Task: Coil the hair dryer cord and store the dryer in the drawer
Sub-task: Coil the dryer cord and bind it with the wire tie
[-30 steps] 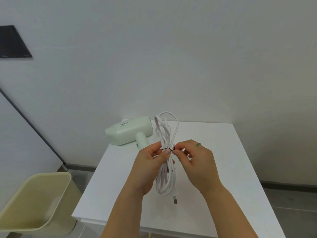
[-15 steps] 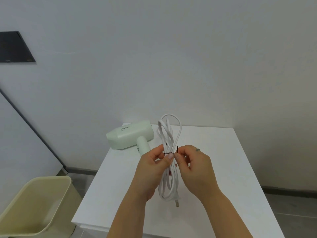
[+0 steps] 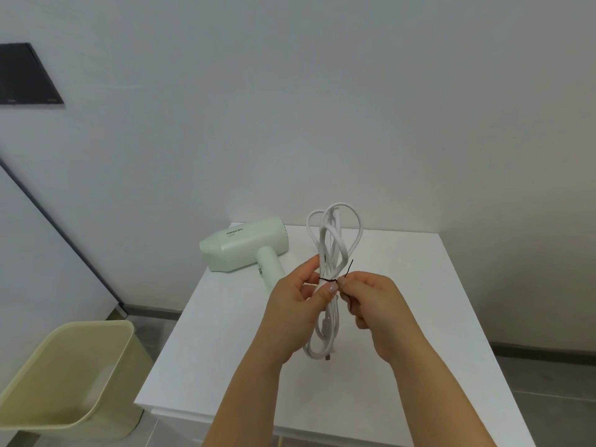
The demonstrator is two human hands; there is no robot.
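Note:
A pale green hair dryer (image 3: 243, 243) lies on its side at the back left of the white cabinet top (image 3: 419, 301). Its white cord (image 3: 335, 240) is gathered into a long bundle of loops held upright above the top. My left hand (image 3: 296, 304) pinches the bundle at its middle. A thin black twist tie (image 3: 329, 280) circles the cord there. My right hand (image 3: 374, 304) pinches the tie's ends beside the left thumb, one end sticking up. The plug (image 3: 328, 357) hangs at the bundle's lower end. No drawer is visible.
A pale yellow waste bin (image 3: 64, 375) stands on the floor to the left of the cabinet. A white wall rises directly behind the cabinet, with a dark panel (image 3: 27, 75) high on the left. Grey floor shows at the right.
The tie's ends have been turned between my right fingers and now sit tighter against the cord. Both hands and the bundle stay at about the same place above the cabinet top.

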